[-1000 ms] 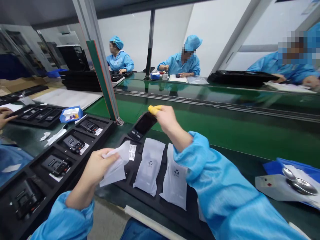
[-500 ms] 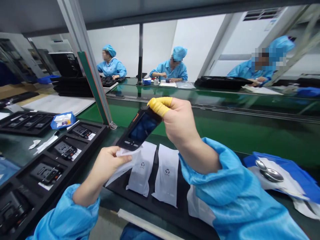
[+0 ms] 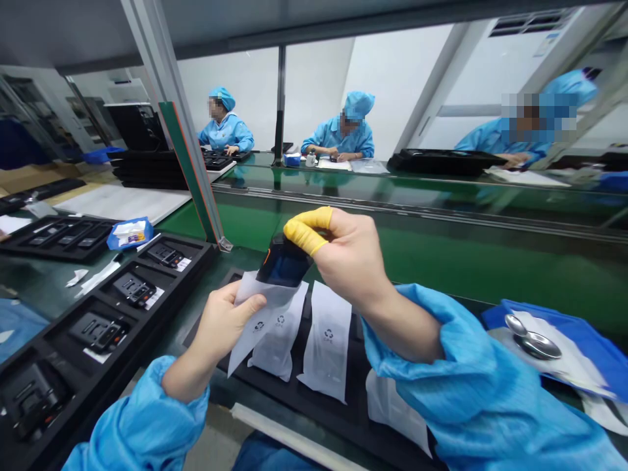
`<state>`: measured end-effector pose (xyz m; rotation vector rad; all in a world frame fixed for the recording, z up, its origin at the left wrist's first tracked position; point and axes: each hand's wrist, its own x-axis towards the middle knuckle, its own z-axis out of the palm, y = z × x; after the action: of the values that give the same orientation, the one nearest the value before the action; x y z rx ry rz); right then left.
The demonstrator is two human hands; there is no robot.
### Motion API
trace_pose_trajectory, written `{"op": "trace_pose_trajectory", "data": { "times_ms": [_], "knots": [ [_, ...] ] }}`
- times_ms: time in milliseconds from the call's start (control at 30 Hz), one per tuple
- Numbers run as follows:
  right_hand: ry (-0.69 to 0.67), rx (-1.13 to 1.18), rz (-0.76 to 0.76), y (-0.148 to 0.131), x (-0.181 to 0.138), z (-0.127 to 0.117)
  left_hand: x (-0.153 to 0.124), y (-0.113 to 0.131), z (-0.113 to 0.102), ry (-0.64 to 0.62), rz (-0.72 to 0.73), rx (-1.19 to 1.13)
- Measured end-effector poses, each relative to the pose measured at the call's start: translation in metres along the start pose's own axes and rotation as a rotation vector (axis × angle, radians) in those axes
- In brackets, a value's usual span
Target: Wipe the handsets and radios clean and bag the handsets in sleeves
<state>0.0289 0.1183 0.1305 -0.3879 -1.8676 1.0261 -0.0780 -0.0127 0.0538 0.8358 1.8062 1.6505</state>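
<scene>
My right hand (image 3: 343, 252), with yellow finger cots on its fingertips, grips the top end of a black handheld device (image 3: 287, 263) with a dark screen and an orange side button. The device is tilted, its lower part inside a white plastic bag (image 3: 252, 330) printed with a recycling mark. My left hand (image 3: 226, 320) pinches that bag near its mouth. Below, a bagged item (image 3: 277, 343) and another bagged item (image 3: 328, 343) lie on a black foam tray (image 3: 289, 399). Part of a further white bag (image 3: 392, 405) shows under my right sleeve.
At left, a long black tray (image 3: 161, 333) holds several black devices. A small blue bin (image 3: 128, 235) stands beyond it, near a metal post (image 3: 184, 137). At right lies a blue tray (image 3: 583, 333) with a spoon-shaped metal object (image 3: 537, 343). Co-workers (image 3: 341, 137) sit across the green line.
The device has moved down, its lower part now inside the bag. My left hand has shifted right and raised the bag around it.
</scene>
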Motion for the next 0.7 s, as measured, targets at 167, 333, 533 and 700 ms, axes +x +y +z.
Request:
{"op": "trace_pose_trajectory", "data": {
  "times_ms": [167, 333, 533, 700],
  "knots": [
    [-0.096, -0.102, 0.042, 0.006, -0.007, 0.014, 0.002, -0.002, 0.007, 0.006, 0.139, -0.004],
    [-0.208, -0.178, 0.093, 0.01, -0.006, 0.021, 0.006, -0.005, 0.011, 0.173, 0.274, 0.079],
    [-0.326, -0.318, -0.018, 0.013, -0.007, 0.021, 0.011, -0.008, 0.006, 0.289, 0.35, 0.023],
    [-0.411, -0.552, -0.188, 0.004, -0.014, 0.021, 0.015, 0.001, 0.007, 0.301, 0.455, -0.119]
  ]
}}
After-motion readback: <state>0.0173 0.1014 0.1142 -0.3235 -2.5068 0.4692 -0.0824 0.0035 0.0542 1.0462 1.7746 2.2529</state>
